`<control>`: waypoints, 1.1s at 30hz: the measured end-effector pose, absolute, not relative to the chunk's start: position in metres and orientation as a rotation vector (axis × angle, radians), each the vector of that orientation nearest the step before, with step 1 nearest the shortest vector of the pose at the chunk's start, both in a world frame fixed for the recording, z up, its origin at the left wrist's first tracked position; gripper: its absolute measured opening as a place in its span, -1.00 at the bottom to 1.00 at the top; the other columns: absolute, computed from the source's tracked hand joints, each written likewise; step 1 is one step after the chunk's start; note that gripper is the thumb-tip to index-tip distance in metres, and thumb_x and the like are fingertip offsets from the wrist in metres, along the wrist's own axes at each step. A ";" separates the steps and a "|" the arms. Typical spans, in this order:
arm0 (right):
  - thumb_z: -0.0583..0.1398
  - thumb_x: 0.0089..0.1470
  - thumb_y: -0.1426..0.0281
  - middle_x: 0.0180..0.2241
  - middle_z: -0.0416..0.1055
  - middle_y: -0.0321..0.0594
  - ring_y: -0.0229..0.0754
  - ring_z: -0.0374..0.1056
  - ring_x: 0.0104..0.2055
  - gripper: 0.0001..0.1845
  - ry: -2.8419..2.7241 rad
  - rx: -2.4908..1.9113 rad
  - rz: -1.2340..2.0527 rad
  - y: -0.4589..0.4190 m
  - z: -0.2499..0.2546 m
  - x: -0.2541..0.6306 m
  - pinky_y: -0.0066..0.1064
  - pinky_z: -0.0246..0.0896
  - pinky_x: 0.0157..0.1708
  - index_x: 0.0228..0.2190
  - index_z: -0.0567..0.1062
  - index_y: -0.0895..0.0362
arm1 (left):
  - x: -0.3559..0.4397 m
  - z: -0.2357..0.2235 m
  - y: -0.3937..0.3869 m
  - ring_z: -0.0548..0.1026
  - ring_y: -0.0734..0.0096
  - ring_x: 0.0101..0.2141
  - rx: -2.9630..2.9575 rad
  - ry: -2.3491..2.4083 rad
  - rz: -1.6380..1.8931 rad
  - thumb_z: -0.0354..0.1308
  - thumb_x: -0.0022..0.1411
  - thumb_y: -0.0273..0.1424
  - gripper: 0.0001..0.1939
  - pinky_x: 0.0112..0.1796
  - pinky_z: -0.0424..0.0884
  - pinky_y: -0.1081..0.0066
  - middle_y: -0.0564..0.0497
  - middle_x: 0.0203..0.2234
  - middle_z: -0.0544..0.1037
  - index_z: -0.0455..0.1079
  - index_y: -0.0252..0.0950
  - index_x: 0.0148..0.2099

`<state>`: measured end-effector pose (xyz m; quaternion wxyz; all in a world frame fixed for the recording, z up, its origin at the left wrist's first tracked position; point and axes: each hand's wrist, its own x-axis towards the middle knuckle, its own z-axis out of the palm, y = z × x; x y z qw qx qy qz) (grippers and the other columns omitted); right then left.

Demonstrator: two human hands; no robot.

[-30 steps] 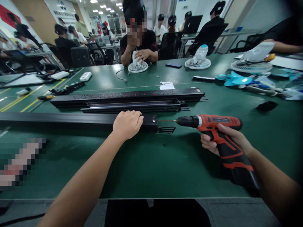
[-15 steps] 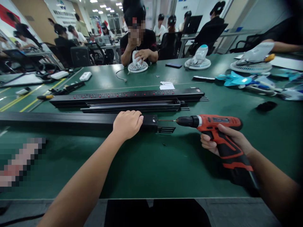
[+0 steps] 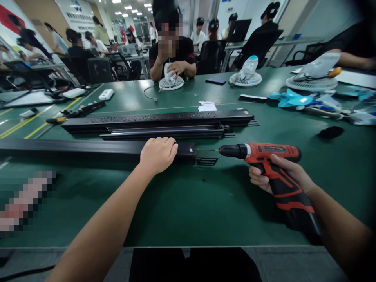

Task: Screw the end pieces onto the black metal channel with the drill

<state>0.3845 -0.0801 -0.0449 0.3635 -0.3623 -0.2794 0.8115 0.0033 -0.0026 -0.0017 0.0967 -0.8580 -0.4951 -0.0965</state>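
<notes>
Right hand [image 3: 296,172]: gripping drill [image 3: 279,182]. Left hand [image 3: 158,154]: clasped over black bar [image 3: 88,149], roughly parallel to front edge of table [image 3: 235,219]. Risk: drill tilting, bit [image 3: 207,149] slipping; tip contact unclear.

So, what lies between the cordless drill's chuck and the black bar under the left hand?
In the head view, a thin bit runs from the chuck to the black bar.

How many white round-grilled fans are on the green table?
3: one fan held by the person opposite, another fan right of the dark flat phone, a third fan far right behind blue blades. Others may be hidden.
</notes>
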 end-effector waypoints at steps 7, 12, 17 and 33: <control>-0.06 -0.02 -0.04 -0.52 0.19 -0.31 -0.31 0.06 -0.53 -0.54 -0.723 -0.928 2.101 -0.080 -0.044 0.384 -0.46 0.18 -0.56 -0.37 0.33 0.06 | 0.003 -0.002 -0.003 0.56 0.13 -0.20 -2.535 -1.457 -0.271 -0.24 0.54 -0.27 -0.54 -0.12 0.34 0.15 -0.09 -0.25 0.63 0.49 -0.28 -0.01; -0.04 -0.02 -0.01 -0.46 0.22 -0.31 -0.31 0.08 -0.54 -0.59 -0.725 -0.937 2.053 -0.081 -0.042 0.381 -0.45 0.19 -0.56 -0.31 0.32 0.03 | 0.003 -0.002 -0.003 0.56 0.14 -0.20 -2.528 -1.463 -0.282 -0.24 0.53 -0.27 -0.55 -0.13 0.34 0.17 -0.10 -0.26 0.63 0.48 -0.27 -0.03; -0.05 -0.01 -0.02 -0.45 0.22 -0.30 -0.31 0.09 -0.53 -0.58 -0.732 -0.927 2.056 -0.081 -0.043 0.382 -0.45 0.21 -0.55 -0.32 0.33 0.03 | 0.002 -0.003 -0.002 0.56 0.16 -0.21 -2.529 -1.459 -0.289 -0.24 0.53 -0.27 -0.56 -0.13 0.34 0.18 -0.08 -0.27 0.63 0.48 -0.25 -0.04; -0.03 -0.02 -0.01 -0.46 0.23 -0.30 -0.31 0.08 -0.52 -0.57 -0.677 -0.932 2.067 -0.081 -0.045 0.384 -0.46 0.21 -0.57 -0.27 0.31 0.03 | 0.002 -0.002 -0.001 0.56 0.14 -0.19 -2.534 -1.472 -0.236 -0.23 0.54 -0.27 -0.56 -0.15 0.31 0.17 -0.08 -0.24 0.63 0.47 -0.28 -0.03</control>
